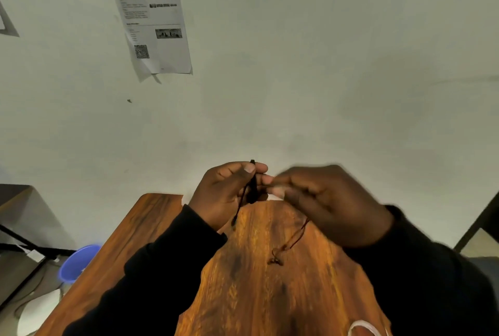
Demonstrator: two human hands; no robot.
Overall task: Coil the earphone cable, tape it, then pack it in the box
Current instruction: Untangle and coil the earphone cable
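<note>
A thin black earphone cable (253, 187) is bunched upright between the thumb and fingers of my left hand (226, 192), held above the far end of the wooden table (256, 295). A short loose end hangs below that hand. My right hand (329, 206), blurred, is beside it with fingertips pinching the cable. A strand trails down from under the right hand to the earbuds (275, 260), which lie on the table. No box and no tape are in view.
A printed sheet (154, 22) is stuck on the pale wall behind the table. A blue bucket (78, 262) stands on the floor at the left. A white curved thing (364, 329) shows at the bottom edge.
</note>
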